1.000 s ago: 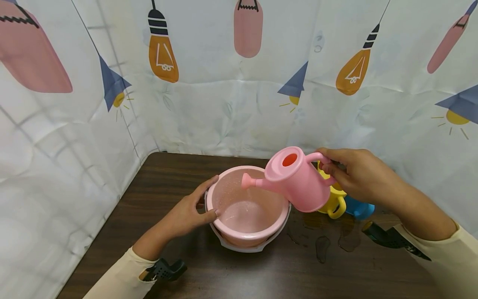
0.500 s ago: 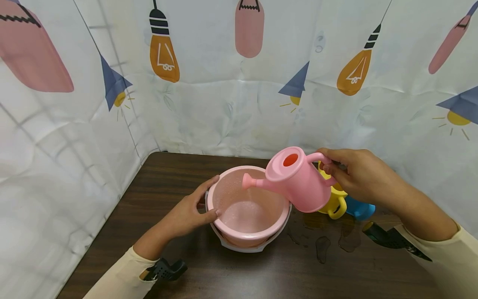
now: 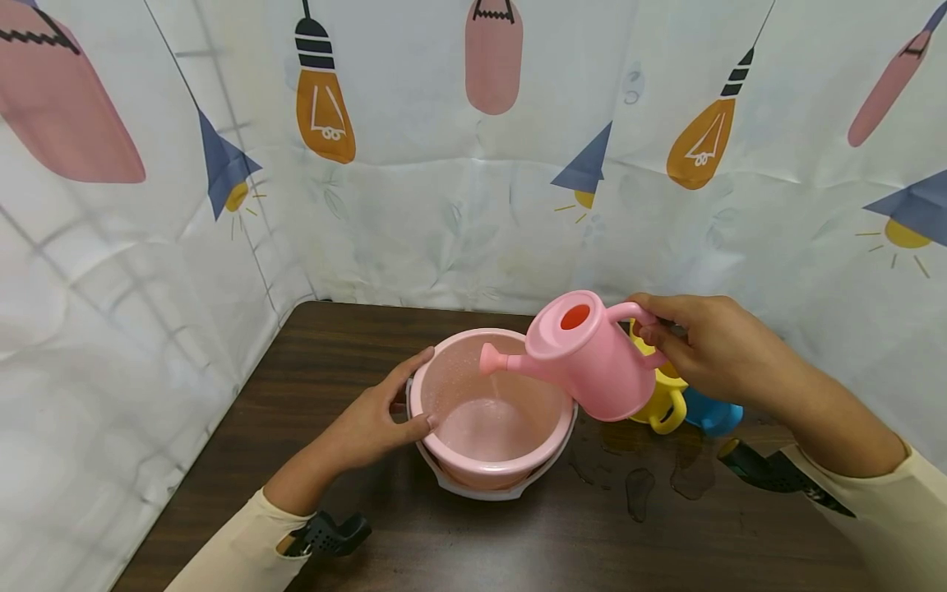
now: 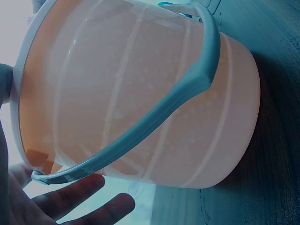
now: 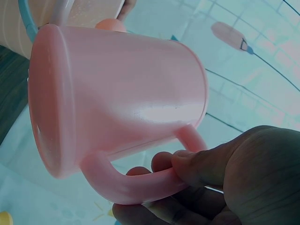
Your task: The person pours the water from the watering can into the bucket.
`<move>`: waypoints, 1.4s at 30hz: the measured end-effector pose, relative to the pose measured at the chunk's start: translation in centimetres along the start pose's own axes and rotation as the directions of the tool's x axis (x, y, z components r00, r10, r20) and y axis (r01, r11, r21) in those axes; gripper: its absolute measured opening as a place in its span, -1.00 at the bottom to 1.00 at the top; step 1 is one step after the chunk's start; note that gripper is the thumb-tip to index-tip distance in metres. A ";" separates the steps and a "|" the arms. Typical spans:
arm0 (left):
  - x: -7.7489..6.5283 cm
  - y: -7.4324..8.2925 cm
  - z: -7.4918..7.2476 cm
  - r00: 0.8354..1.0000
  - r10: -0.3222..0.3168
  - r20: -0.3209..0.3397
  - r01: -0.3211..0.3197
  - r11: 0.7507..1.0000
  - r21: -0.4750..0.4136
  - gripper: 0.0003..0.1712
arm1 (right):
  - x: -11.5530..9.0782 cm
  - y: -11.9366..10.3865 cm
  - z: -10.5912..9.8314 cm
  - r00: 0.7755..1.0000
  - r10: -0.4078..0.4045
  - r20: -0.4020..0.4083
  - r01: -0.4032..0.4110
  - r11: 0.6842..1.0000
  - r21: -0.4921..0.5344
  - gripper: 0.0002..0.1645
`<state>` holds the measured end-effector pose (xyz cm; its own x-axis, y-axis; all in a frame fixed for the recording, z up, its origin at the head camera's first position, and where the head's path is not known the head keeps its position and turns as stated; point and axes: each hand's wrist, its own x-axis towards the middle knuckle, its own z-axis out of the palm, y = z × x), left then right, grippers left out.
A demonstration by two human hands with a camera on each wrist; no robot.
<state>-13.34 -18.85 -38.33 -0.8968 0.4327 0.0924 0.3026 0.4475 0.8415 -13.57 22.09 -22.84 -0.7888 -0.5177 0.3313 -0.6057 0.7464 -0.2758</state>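
In the head view, my right hand [image 3: 703,341] grips the handle of a pink watering can [image 3: 592,353]. The can tilts left, its spout over a pale pink bucket [image 3: 491,470], and a thin trickle of water falls inside. Fingers and thumb curl round the handle in the right wrist view. My left hand [image 3: 377,419] holds the bucket's left rim, thumb over the edge and index finger farther along it. In the left wrist view its other fingers stretch loosely beside the bucket, and the bucket's grey carrying handle [image 4: 150,124] hangs down against the side.
Behind the watering can stand a yellow watering can or cup with a handle [image 3: 669,411] and a blue object [image 3: 713,413], both partly hidden. Small water puddles [image 3: 639,493] lie on the dark wooden table [image 3: 555,543]. A patterned white curtain [image 3: 414,222] borders the back and left.
Both hands, the watering can and the bucket stay in place. The thin trickle from the spout continues, with only slight shifts of the camera.
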 end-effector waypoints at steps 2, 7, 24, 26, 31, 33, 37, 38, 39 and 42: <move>0.0 0.0 0.0 1.000 0.001 -0.001 -0.001 1.000 -0.003 0.03 | 0.0 0.0 0.0 1.000 0.002 0.002 -0.002 1.000 0.002 -0.64; 0.0 0.0 0.0 1.000 -0.003 -0.004 0.003 1.000 -0.005 0.03 | 0.0 0.0 0.0 1.000 0.003 -0.001 -0.003 1.000 0.009 -0.64; 0.0 0.1 0.0 1.000 -0.008 -0.005 0.008 1.000 0.011 0.03 | 0.2 -0.2 0.0 1.000 0.011 0.011 -0.011 1.000 -0.001 -0.61; 0.0 0.1 0.0 1.000 -0.011 -0.005 0.011 1.000 0.014 0.03 | 0.1 -0.2 -0.1 1.000 0.020 0.017 -0.020 1.000 0.007 -0.60; 0.0 0.2 0.0 1.000 -0.011 -0.007 0.011 1.000 0.005 0.02 | 0.1 -0.3 -0.1 0.999 0.038 0.027 -0.039 0.999 0.023 -0.59; 0.0 0.2 0.0 1.000 -0.009 -0.006 0.009 1.000 -0.001 0.02 | 0.1 -0.3 -0.1 0.999 0.032 0.020 -0.032 0.999 0.024 -0.61; 0.0 0.2 0.0 1.000 -0.007 -0.004 0.007 1.000 -0.003 0.02 | 0.0 -0.2 -0.1 1.000 0.018 0.006 -0.018 1.000 0.022 -0.65; 0.0 0.2 0.0 1.000 -0.007 -0.003 0.007 1.000 -0.003 0.02 | 0.0 -0.2 0.0 1.000 0.017 0.004 -0.017 1.000 0.021 -0.65; 0.0 0.2 0.0 1.000 -0.007 -0.003 0.007 1.000 -0.002 0.02 | 0.0 -0.2 0.0 1.000 0.016 0.002 -0.016 1.000 0.025 -0.65; -0.1 0.1 0.0 1.000 -0.006 -0.003 0.006 1.000 -0.002 0.03 | 0.0 -0.2 0.1 1.000 0.014 -0.001 -0.014 1.000 0.028 -0.65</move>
<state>-13.24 -18.80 -38.22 -0.8996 0.4277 0.0887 0.2965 0.4487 0.8431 -13.51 21.90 -22.84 -0.7969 -0.5068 0.3287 -0.5974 0.7416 -0.3052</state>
